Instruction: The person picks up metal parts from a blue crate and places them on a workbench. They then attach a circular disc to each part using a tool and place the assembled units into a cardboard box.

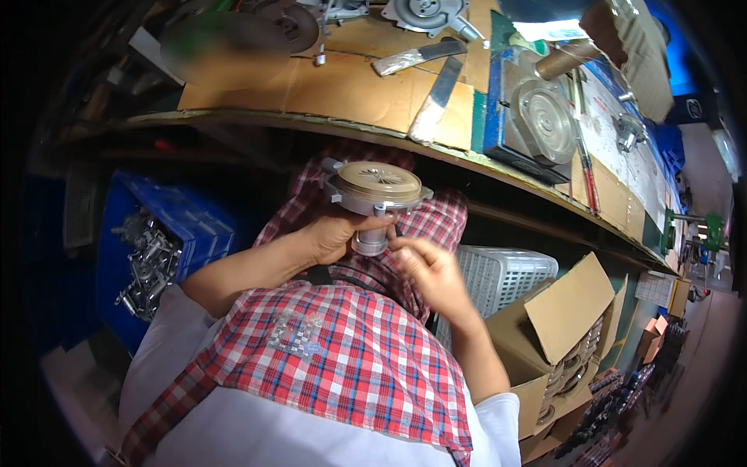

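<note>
Above my lap, my left hand [342, 233] grips a cast-metal pump housing [362, 204] from below, with its fingers around the neck. A round tan wheel [380, 179] with a finned centre lies on top of the housing. The housing's short silvery stem [369, 243] points down toward me. Close to the right of the stem is my right hand [434, 272], closed, with its fingers curled and slightly blurred. Whatever its fingertips pinch, if anything, is too small to make out.
Two flat blades with dark ends [437, 97] lie on the cardboard-covered bench [311, 89], near another metal housing [424, 12]. A blue fixture [502, 117] stands at right. Beside me are a blue bin [206, 241] of metal parts, a grey crate [506, 272] and an open carton [572, 307].
</note>
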A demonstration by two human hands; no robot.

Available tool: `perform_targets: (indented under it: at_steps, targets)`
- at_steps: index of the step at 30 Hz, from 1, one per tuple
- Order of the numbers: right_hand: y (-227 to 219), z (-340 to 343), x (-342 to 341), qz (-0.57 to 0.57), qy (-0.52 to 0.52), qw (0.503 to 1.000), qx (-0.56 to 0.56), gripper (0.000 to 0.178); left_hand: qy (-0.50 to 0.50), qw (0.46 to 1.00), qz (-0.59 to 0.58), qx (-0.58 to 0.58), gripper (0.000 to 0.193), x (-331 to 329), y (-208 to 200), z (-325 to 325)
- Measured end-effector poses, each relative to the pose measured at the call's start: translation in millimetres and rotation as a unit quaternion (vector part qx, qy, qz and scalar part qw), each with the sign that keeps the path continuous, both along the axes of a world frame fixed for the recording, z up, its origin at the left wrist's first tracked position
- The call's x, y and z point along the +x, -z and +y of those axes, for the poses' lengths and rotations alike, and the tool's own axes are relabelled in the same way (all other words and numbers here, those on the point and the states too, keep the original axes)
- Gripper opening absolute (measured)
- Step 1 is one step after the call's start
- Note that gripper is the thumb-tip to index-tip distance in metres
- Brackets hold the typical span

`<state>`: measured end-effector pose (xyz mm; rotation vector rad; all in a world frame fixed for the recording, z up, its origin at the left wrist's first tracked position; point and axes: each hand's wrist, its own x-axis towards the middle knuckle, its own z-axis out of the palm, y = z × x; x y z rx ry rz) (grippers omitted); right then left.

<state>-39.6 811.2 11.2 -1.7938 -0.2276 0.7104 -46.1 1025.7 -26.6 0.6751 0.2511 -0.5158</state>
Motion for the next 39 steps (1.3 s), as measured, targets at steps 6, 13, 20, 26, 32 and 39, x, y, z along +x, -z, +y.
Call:
perform_targets:
  at_steps: [6,13,20,26,32,39]
  targets:
    - [26.2,-8.9,-27.3,0.139,0.104,0.982,0.077,0.032,0.044,0.999,0.006,-0.008,0.029,3.7,8.9,-25.9]
    - [37.0,-13.7,-33.2,0.212,0.063,0.972,0.078,0.027,0.038,0.997,0.022,0.06,0.028,0.7,6.7,-36.1]
    - [-12.0,-66.7,37.4,-0.094,0.195,0.976,-0.039,0.021,0.034,0.988,0.029,0.148,0.034,-1.3,0.5,-34.7]
    - [-49.0,-137.3,152.9,-0.363,0.329,0.85,-0.192,0.019,0.039,0.988,0.013,0.147,0.043,-8.0,12.8,-41.4]
    - [-35.7,-161.2,256.3,-0.383,0.228,0.808,-0.386,0.021,0.039,0.985,0.03,0.165,0.034,-11.1,22.2,-35.5]
    - [-62.6,-156.0,287.5,-0.183,0.199,0.801,-0.534,0.031,0.034,0.987,0.029,0.155,0.042,-21.8,39.4,-18.0]
